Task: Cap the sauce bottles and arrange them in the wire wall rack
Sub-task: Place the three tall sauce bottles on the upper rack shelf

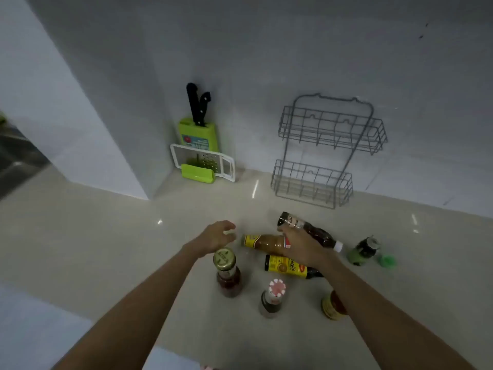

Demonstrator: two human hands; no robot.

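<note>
Several sauce bottles sit on the beige counter. A tan sauce bottle with a yellow label lies on its side. My right hand is closed over its neck end, fingertips touching a dark bottle that lies just behind. My left hand hovers open by the tan bottle's base. A gold-capped red sauce bottle and a bottle with a red-and-white cap stand upright near me. A yellow-labelled dark bottle lies below my right hand. A green bottle stands beside a loose green cap. The grey two-tier wire rack leans on the wall, nothing in it.
A green knife block with two black-handled knives and a white grater stand in the wall corner at the back left. Another yellow-labelled jar is partly hidden under my right forearm. A wall column juts out on the left.
</note>
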